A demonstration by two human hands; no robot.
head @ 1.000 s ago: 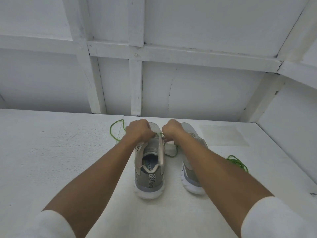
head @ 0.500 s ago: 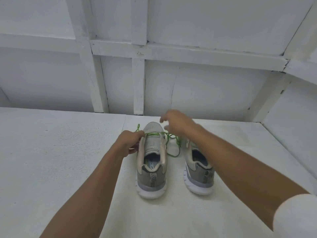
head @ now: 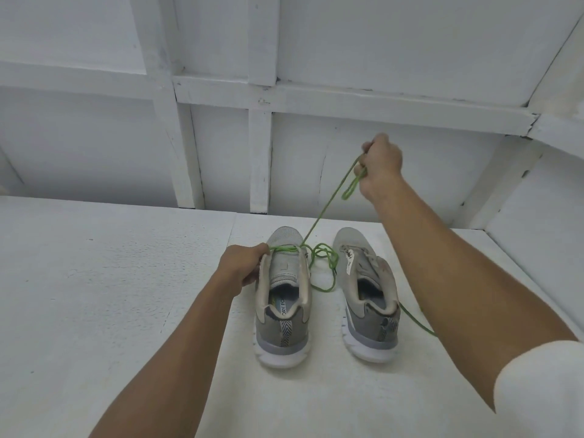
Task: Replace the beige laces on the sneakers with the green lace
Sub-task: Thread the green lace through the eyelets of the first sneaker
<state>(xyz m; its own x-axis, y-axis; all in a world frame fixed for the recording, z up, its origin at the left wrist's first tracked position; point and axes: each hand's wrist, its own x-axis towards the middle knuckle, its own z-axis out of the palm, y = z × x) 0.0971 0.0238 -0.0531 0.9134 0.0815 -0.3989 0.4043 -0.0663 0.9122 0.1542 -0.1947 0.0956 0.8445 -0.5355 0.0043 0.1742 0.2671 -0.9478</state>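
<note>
Head view: on the white surface (head: 94, 295), the left sneaker (head: 284, 314) and right sneaker (head: 369, 311) stand mid-frame. Your left hand (head: 243, 263) grips the left sneaker's side; your right hand (head: 380, 162), raised upper right, pinches the green lace (head: 319, 216) taut.

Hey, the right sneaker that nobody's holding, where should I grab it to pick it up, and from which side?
On the right sneaker, I'd pinch the heel collar from above, on your near side. Its heel faces you and the opening points up, so the padded rim gives an edge. Loose green lace lies beside its left side, so avoid coming from there.
</note>
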